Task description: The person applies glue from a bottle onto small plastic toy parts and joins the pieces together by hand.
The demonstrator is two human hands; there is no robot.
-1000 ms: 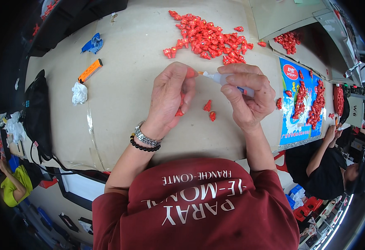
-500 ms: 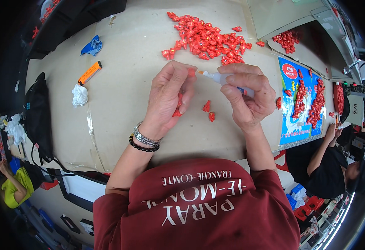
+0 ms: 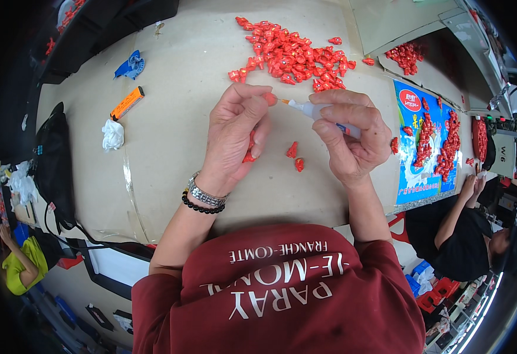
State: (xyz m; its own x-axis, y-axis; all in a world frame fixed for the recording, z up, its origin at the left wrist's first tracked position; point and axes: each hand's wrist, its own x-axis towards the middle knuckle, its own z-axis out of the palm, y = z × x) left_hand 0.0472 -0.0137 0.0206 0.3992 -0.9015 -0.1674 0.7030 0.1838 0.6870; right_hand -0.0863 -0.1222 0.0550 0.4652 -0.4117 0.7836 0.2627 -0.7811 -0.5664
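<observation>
Between the thumb and forefinger of my left hand [image 3: 235,130] is a small red plastic piece [image 3: 269,98]. More red pieces [image 3: 250,147] are tucked under the curled fingers of that hand. My right hand [image 3: 358,133] grips a small whitish glue bottle [image 3: 314,112], held sideways. Its thin orange-tipped nozzle points left, at or very close to the red piece; whether they touch I cannot tell. Two loose red pieces [image 3: 295,156] lie on the table between my hands. Beyond my hands spreads a big heap of similar red pieces [image 3: 294,53].
At the left lie an orange box cutter [image 3: 127,103], a crumpled white tissue [image 3: 113,135], a blue scrap [image 3: 130,65] and a black bag [image 3: 55,165]. Rows of red pieces sit on a blue printed sheet [image 3: 409,177] at right, near a co-worker in black [image 3: 459,236]. A grey metal cabinet [image 3: 400,29] stands far right.
My left hand has shifted slightly left with its red piece, opening a small gap toward the nozzle. The right hand with the glue bottle has barely moved.
</observation>
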